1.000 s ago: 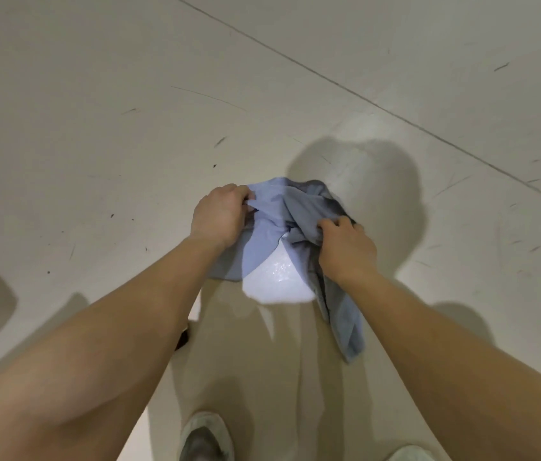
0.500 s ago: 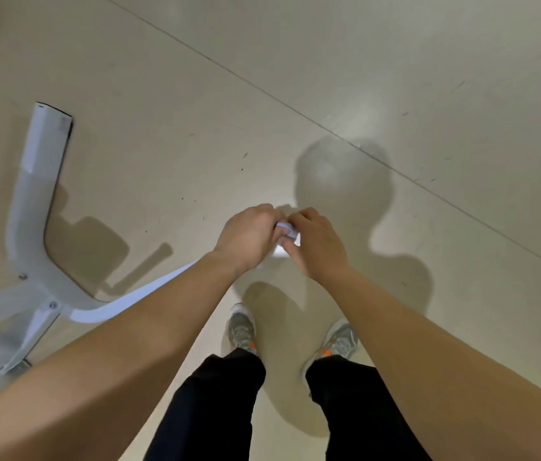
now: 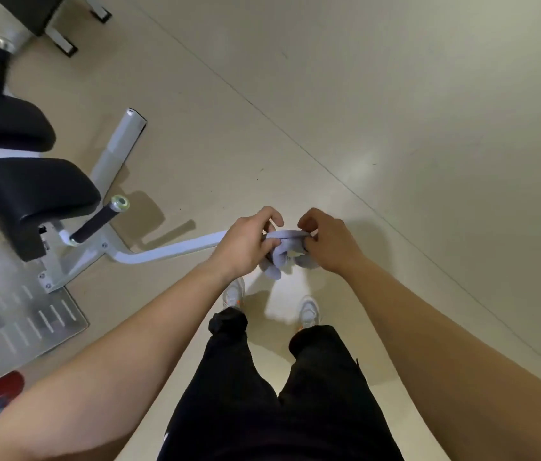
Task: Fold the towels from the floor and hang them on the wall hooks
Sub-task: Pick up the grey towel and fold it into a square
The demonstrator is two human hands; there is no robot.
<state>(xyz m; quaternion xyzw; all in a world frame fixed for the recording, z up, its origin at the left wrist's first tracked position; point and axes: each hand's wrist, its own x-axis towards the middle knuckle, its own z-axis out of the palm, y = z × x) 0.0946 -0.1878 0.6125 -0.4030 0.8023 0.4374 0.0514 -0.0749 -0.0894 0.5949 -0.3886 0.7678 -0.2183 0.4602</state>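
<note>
Hands have parted; left hand and right hand pinch towel taut between fingers. Loose bunch below may unfold.

Both hands up front, pinching at waist height

Left hand sits knuckles-up with its thumb and fingers curled in, clamped onto the pale towel; right hand mirrors it just beside, fingers bent and gripping the same towel's other end, thumb arched over the top. The two hands are close together but not touching, the cloth stretched between them. Both forearms are bare and reach forward from the lower corners, elbows out wide, wrists roughly level. Below them, two legs in black trousers stand apart, pale shoes pointing forward
</note>
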